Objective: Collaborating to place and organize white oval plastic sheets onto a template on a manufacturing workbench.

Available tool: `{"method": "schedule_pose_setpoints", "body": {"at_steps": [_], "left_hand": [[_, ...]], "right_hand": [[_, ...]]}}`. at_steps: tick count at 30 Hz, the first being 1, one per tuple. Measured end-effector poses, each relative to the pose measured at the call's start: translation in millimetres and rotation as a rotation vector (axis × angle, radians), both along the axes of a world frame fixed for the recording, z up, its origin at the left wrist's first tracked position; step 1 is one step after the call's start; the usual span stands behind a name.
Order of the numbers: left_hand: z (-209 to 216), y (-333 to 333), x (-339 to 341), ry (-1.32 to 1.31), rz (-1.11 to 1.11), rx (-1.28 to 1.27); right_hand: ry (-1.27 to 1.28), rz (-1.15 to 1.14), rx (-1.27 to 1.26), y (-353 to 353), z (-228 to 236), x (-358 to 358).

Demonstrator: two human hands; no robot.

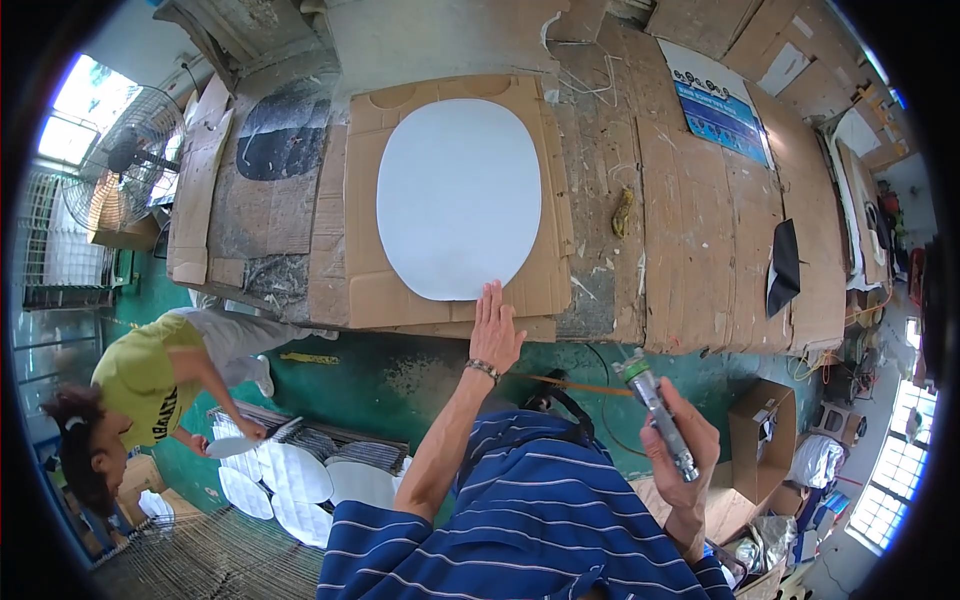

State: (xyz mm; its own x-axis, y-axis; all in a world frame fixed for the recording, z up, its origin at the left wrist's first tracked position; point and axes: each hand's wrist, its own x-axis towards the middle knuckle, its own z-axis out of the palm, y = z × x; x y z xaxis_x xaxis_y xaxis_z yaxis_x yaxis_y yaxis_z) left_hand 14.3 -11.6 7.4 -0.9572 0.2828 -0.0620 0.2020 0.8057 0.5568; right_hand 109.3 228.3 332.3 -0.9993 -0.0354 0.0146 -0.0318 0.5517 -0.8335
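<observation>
A white oval panel [460,200] lies flat on a brown cardboard sheet [365,285] on the workbench in front of me. My left hand [494,328] is stretched out flat, its fingertips on the panel's near edge and the cardboard beside it. Off the bench's front edge, to the right, my right hand [685,445] is closed around a silver, tube-shaped hand tool [660,415] with a green collar. The tool's narrow tip points up and left, toward the bench, apart from the panel.
Cardboard [700,230] covers the bench, which bears a dark folded piece [784,268] and a blue printed sheet [722,118]. At left, a co-worker [155,375] bends over stacked white oval panels [295,470], holding one. A fan [125,155] stands behind; a cardboard box [757,440] sits right.
</observation>
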Motion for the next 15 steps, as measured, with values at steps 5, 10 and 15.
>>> {"method": "schedule_pose_setpoints", "body": {"at_steps": [5,10,15], "left_hand": [[13,-18,40,-0.021,-0.027,0.143],[1,-39,77,-0.303,-0.027,0.18],[-8,-42,86,-0.366,0.01,0.131]], "right_hand": [[-0.093,-0.091,0.038,17,4,20],[-0.175,0.089,0.045,13,14,24],[-0.131,0.218,0.01,2,8,5]]}}
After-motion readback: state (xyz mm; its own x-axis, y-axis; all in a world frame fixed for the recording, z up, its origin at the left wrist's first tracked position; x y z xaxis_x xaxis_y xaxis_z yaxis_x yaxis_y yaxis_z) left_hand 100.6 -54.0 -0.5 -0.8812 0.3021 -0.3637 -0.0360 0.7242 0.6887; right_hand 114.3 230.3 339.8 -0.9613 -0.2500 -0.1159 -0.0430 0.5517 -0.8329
